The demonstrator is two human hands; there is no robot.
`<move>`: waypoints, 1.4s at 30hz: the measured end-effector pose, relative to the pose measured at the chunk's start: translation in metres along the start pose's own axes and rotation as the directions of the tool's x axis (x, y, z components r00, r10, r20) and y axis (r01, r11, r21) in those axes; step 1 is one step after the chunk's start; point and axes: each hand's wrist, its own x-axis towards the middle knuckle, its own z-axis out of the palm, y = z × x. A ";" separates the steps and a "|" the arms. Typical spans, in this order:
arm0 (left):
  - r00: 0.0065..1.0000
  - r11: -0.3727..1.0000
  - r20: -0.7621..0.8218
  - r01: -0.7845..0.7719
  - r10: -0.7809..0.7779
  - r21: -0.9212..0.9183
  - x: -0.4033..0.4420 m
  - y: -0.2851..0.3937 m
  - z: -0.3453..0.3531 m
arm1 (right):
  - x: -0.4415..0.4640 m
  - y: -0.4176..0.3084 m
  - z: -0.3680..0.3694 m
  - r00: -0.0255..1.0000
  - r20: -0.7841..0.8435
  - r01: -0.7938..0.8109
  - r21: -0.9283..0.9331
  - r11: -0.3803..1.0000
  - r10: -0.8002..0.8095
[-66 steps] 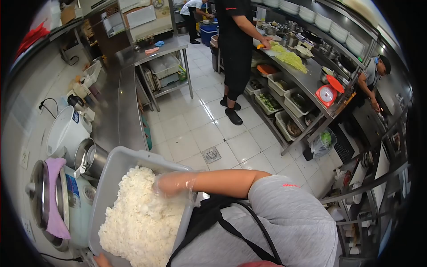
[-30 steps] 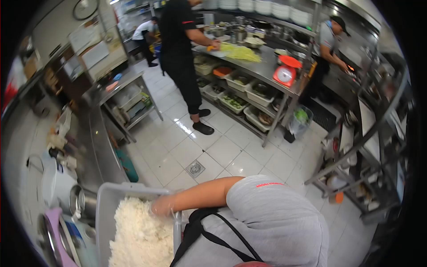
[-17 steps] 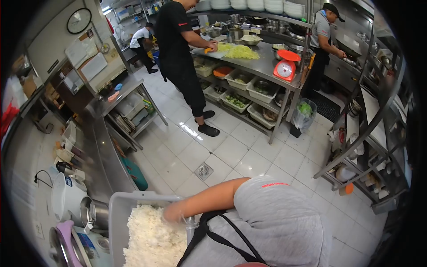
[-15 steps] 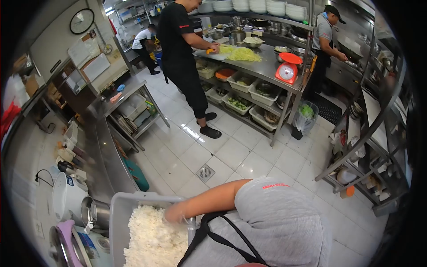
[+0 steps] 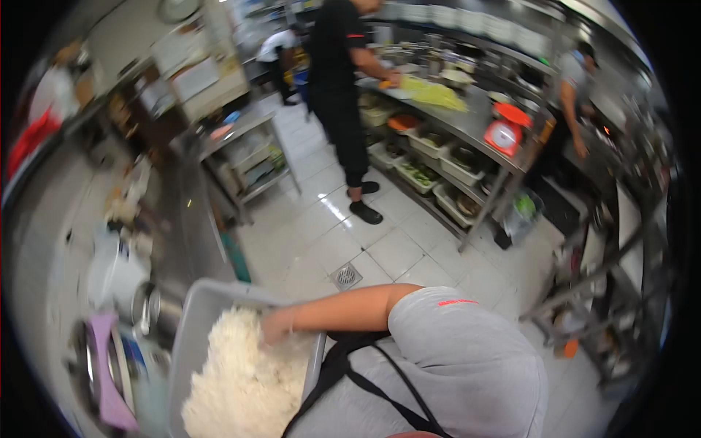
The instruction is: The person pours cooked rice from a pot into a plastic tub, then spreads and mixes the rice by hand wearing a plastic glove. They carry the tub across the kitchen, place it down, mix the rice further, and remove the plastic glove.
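Observation:
A grey plastic tub [image 5: 191,321] holds a heap of white cooked rice [image 5: 241,379], in the lower left of the head view. My right hand [image 5: 279,325] reaches over the tub's side and touches the upper right of the rice. Motion smears its fingers, and I cannot tell whether they are open or closed. My left hand is out of view.
Left of the tub are a steel pot [image 5: 161,310], a white container [image 5: 113,270] and a purple cloth [image 5: 109,369]. A person in black [image 5: 337,95] stands at a steel table with shredded yellow-green food [image 5: 434,93] and a red scale [image 5: 504,135].
The view has swung left, so the room appears further right. My right hand stays at the rice, and its bent shape has shifted slightly. The person at far right has lowered an arm.

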 end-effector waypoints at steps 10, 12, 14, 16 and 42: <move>0.968 0.968 -0.002 0.252 -0.252 -0.018 -0.065 0.041 -0.032 | 0.072 -0.052 -0.031 0.987 -0.015 -0.160 -0.074 0.984 0.160; 0.963 0.963 -0.002 0.270 -0.270 -0.014 -0.066 0.046 -0.033 | 0.131 -0.002 0.005 0.982 0.015 -0.187 -0.092 0.978 0.189; 0.961 0.961 -0.034 0.275 -0.274 0.015 -0.066 0.045 -0.029 | 0.130 -0.019 -0.015 0.949 0.063 -0.314 0.275 0.909 0.308; 0.920 0.918 -0.003 0.392 -0.393 -0.052 -0.074 0.060 -0.043 | 0.140 -0.025 -0.021 0.970 0.140 -0.244 0.613 0.751 0.200; 0.816 0.823 0.115 0.568 -0.566 0.021 -0.072 0.068 -0.069 | 0.221 -0.286 0.085 0.676 0.618 0.544 -0.052 0.837 -0.401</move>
